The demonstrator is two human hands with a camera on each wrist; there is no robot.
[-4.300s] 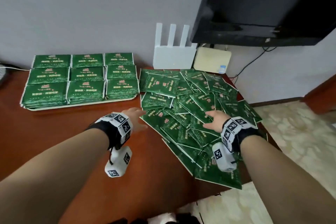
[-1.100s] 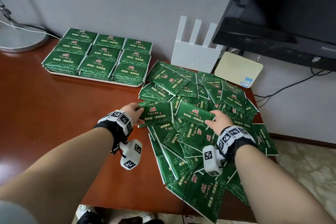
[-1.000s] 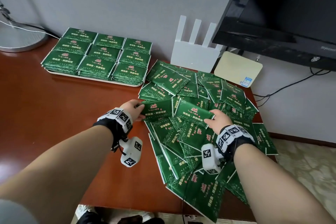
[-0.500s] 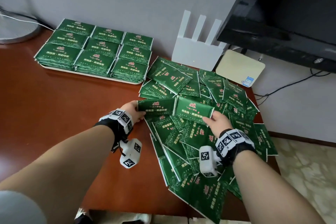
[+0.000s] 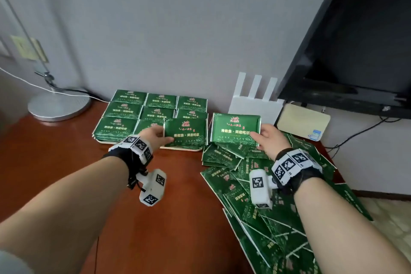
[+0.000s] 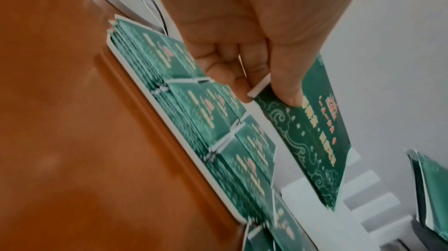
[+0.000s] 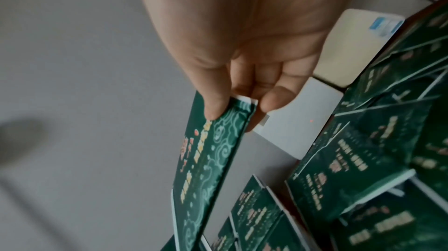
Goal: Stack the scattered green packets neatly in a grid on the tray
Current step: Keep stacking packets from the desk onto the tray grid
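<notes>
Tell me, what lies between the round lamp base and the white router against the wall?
The tray with its stacked green packets lies between the lamp base and the router, as the head view shows.

Black wristbands (image 5: 299, 176) with white coded tags, white wrist cameras (image 5: 153, 186)

A reddish-brown wooden table (image 5: 73, 167) carries everything. At its back stands a white tray (image 5: 178, 148) filled with a grid of stacked green packets (image 5: 124, 108). A loose heap of scattered packets (image 5: 273, 229) covers the right side (some overhang the edge). A round metal lamp base (image 5: 59, 107), a white router (image 5: 253, 104) and a cream box (image 5: 302, 122) sit along the wall.
</notes>
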